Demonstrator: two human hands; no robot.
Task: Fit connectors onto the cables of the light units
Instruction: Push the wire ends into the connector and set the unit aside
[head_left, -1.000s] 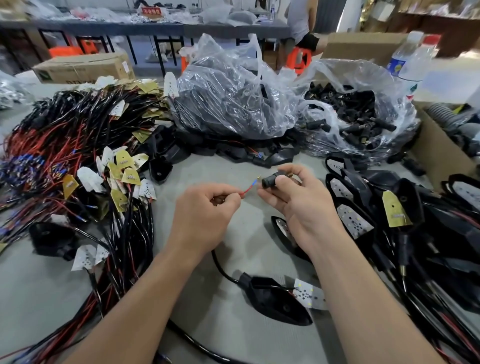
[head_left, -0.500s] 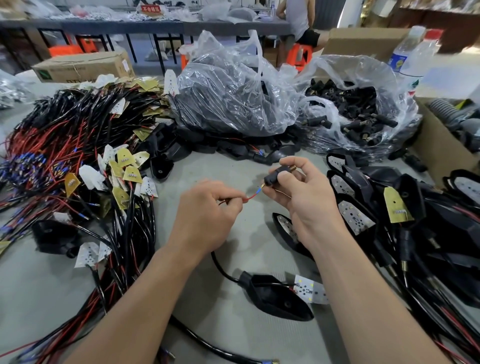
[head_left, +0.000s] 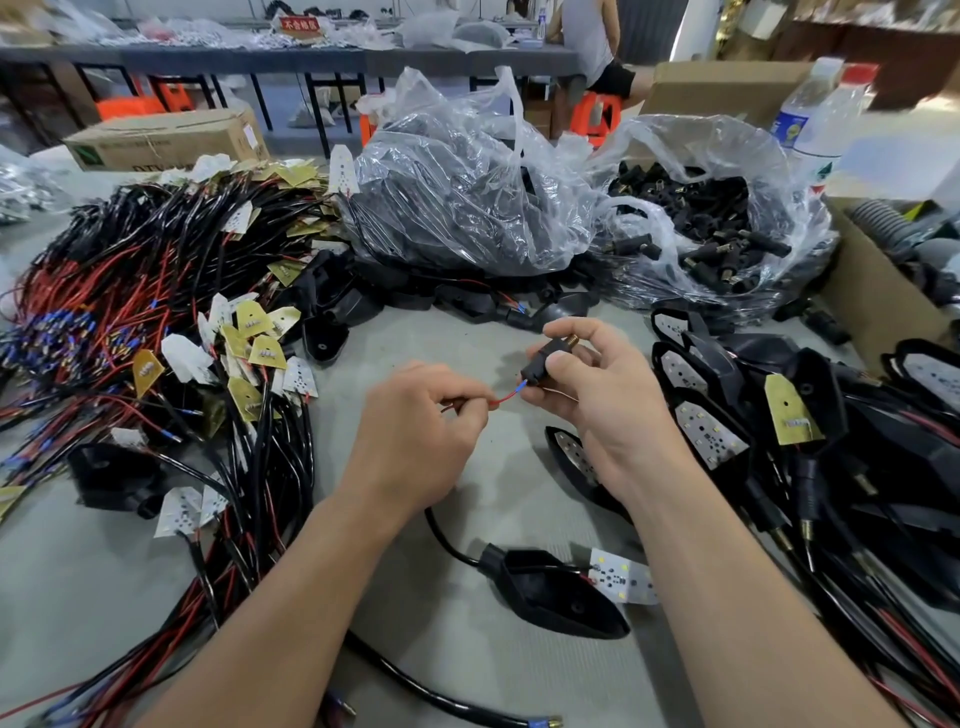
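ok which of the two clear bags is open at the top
The right bag, beside the water bottle: its mouth gapes, showing loose black connectors. The middle bag is gathered closed over its contents.

Thin red wire (head_left: 503, 398) meets small black plastic connector (head_left: 537, 366) over the grey counter (head_left: 457, 338).
The left grip (head_left: 415, 436) pinches the wire, whose blue-sleeved tip sits at the connector's lower end. The right grip (head_left: 608, 400) holds the connector with its brass threaded end up. A black teardrop-shaped light unit (head_left: 556, 595) lies nearer the camera.
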